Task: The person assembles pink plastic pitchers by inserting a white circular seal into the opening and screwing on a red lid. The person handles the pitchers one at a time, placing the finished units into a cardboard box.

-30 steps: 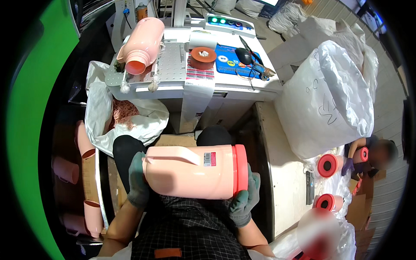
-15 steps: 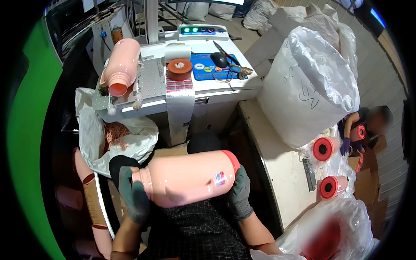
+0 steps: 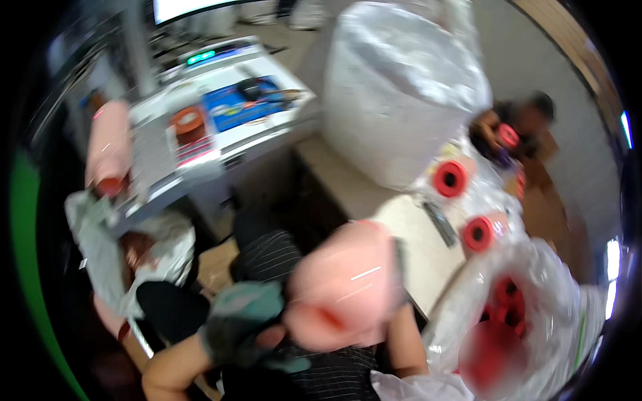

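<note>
A large pink plastic bottle (image 3: pixel 344 281) is tilted above my lap, its reddish opening toward me and blurred by motion. My right hand (image 3: pixel 400 264), in a grey glove, grips its far right side and is mostly hidden behind it. Close to the bottle's mouth, on the left, is my left hand (image 3: pixel 244 321) in a grey-green glove. Its fingers are smeared, and I cannot tell whether they touch the bottle. A small pinkish patch beside that glove is too blurred to name.
Another pink bottle (image 3: pixel 109 147) lies on the white machine table (image 3: pixel 267 130), near an orange tape roll (image 3: pixel 189 125). Red-ended pink containers (image 3: pixel 451 179) stand on the right bench (image 3: pixel 418 267). A plastic-lined bag (image 3: pixel 441 327) holds red parts. A co-worker (image 3: pixel 515 127) sits beyond.
The bottle has swung from lying sideways to pointing its opening toward me, farther right. My left hand has left the bottle's neck end. The view has turned right.
</note>
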Action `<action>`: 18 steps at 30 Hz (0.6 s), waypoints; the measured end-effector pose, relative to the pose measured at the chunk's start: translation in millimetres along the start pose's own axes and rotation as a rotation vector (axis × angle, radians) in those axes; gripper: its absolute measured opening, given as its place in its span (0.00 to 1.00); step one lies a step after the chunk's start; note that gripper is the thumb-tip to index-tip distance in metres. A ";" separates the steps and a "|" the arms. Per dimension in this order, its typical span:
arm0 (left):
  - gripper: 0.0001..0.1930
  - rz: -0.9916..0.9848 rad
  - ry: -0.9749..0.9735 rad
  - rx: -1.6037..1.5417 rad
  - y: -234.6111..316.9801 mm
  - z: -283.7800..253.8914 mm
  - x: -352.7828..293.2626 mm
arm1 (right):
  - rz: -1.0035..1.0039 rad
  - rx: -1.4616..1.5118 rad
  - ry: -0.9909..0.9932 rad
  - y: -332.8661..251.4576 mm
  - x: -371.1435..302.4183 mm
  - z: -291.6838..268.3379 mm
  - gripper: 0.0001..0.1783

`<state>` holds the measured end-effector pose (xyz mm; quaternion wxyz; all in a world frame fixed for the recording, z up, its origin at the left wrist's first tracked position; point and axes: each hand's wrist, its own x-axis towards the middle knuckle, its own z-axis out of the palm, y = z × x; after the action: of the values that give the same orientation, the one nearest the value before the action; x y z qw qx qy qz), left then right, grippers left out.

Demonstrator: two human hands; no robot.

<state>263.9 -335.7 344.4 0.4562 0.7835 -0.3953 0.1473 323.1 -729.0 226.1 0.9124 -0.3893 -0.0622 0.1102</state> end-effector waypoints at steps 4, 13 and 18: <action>0.52 -0.028 0.354 0.359 -5.6 52.5 -26.0 | -0.084 0.031 0.353 -82.3 -41.1 -56.9 0.20; 0.36 -0.836 0.816 0.594 -53.7 -45.8 -197.0 | 0.088 0.124 0.524 -128.6 -3.6 -115.3 0.20; 0.35 -1.512 1.602 0.507 -169.1 -87.4 -414.1 | 0.389 0.209 0.319 -29.4 49.5 -70.3 0.20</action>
<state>136.1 -16.2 45.5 0.3782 0.5715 0.6279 0.3690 389.6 -785.3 200.3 0.9076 -0.3100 0.1698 0.2265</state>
